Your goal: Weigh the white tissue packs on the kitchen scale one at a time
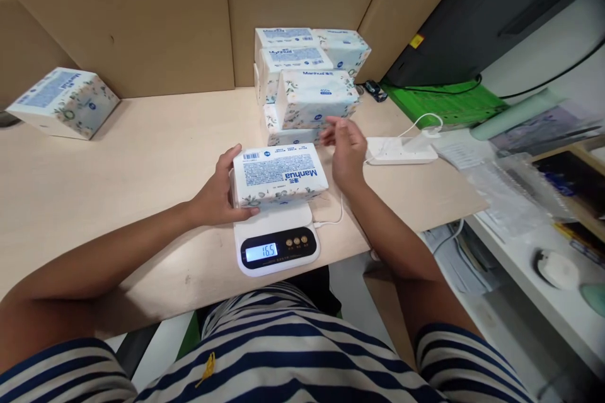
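In the head view, my left hand (218,192) grips the left end of a Manhua tissue pack (278,170), fingers behind and thumb along the near edge. This pack is over the white platform of a digital scale (278,252), whose lit display shows 16.5; whether it rests fully there I cannot tell. My right hand (348,154) is just right of the held pack, in front of a stack of similar tissue packs (317,96). Its fingers are loosely bent and apart, with nothing visible in them; contact with the stack is unclear.
Another tissue pack (66,104) lies at the far left of the table. A white power strip (401,151) with cables is to the right. Cardboard boxes (142,25) wall the back. A green object (430,104) and plastic bags (505,189) are farther right.
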